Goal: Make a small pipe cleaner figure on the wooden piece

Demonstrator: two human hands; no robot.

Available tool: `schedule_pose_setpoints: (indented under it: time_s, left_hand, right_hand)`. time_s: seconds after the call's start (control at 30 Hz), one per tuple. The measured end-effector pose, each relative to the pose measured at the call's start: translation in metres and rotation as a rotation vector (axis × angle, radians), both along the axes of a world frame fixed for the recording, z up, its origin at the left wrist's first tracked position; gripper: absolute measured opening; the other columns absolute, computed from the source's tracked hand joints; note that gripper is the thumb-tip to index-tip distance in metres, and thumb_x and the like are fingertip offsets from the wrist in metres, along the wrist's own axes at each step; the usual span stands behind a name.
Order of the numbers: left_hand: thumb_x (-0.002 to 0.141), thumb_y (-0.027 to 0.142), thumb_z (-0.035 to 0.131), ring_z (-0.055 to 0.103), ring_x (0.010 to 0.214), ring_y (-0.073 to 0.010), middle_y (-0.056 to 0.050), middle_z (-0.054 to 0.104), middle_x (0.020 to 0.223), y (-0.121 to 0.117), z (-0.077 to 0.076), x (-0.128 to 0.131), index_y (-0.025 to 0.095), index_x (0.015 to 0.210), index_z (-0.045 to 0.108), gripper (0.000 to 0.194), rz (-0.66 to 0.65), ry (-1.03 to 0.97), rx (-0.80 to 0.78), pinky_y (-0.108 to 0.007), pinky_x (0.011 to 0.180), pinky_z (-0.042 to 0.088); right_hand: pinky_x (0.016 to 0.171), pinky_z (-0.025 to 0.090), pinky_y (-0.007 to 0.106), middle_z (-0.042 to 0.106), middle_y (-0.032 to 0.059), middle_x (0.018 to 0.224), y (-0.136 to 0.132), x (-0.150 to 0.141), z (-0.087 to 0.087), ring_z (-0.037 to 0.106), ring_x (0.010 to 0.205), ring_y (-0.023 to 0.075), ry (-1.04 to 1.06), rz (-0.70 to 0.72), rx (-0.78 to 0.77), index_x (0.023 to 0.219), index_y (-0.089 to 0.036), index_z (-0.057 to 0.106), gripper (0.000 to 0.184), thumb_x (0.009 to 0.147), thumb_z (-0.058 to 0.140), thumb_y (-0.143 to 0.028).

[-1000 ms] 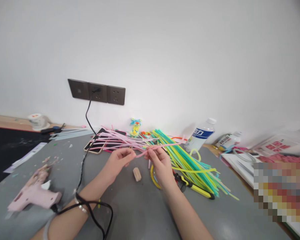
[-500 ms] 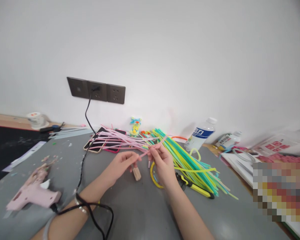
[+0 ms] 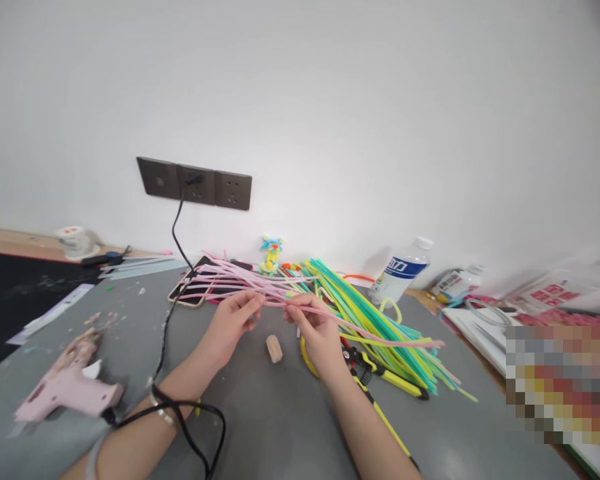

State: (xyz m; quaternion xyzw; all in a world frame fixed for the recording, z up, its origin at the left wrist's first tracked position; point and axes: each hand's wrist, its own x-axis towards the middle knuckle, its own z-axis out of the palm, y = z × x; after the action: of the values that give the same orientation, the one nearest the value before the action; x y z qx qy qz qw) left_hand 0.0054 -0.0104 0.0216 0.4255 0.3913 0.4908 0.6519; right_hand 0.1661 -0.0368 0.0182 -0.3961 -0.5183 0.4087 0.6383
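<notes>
A long pink pipe cleaner (image 3: pixel 380 334) runs between my two hands and stretches out to the right, over the green and yellow pipe cleaners (image 3: pixel 380 300). My left hand (image 3: pixel 236 323) pinches it near its left end. Close beside, my right hand (image 3: pixel 316 331) grips it between thumb and fingers. Behind the hands lies a bunch of pink pipe cleaners (image 3: pixel 230 277), partly across dark phones (image 3: pixel 180 293). Below the fingers, a small wooden-looking block (image 3: pixel 274 349) rests on the table. Pliers with yellow and black handles (image 3: pixel 397 382) lie partly hidden by my right hand and wrist.
A pink glue gun (image 3: pixel 70 387) sits at left, its black cord (image 3: pixel 165 340) passing over my left forearm to the wall socket (image 3: pixel 195 185). A small blue-and-yellow figure (image 3: pixel 271 255) and a bottle (image 3: pixel 403 270) stand by the wall. Papers and bags lie at right.
The pink pipe cleaner now lies stretched out to the right, past my right hand. My left hand has shifted left and slightly up, uncovering the block. More of the pliers shows.
</notes>
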Motion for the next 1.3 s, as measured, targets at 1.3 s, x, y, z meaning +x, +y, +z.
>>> schedule_pose_setpoints:
  time_s: [1.3]
  left_hand:
    - [0.059, 0.041, 0.087, 0.047, 0.060, -0.0070, 0.003, 0.052, 0.064, -0.001, 0.003, 0.000, 0.017, 0.073, 0.068, 0.034, 0.020, -0.083, -0.127, -0.014, 0.048, 0.034]
  right_hand:
    - [0.064, 0.046, 0.028, 0.063, 0.0009, 0.075, 0.001, 0.005, 0.000, 0.058, 0.069, 0.0164, -0.036, -0.023, 0.033, 0.081, -0.021, 0.068, 0.011, 0.080, 0.072, -0.031]
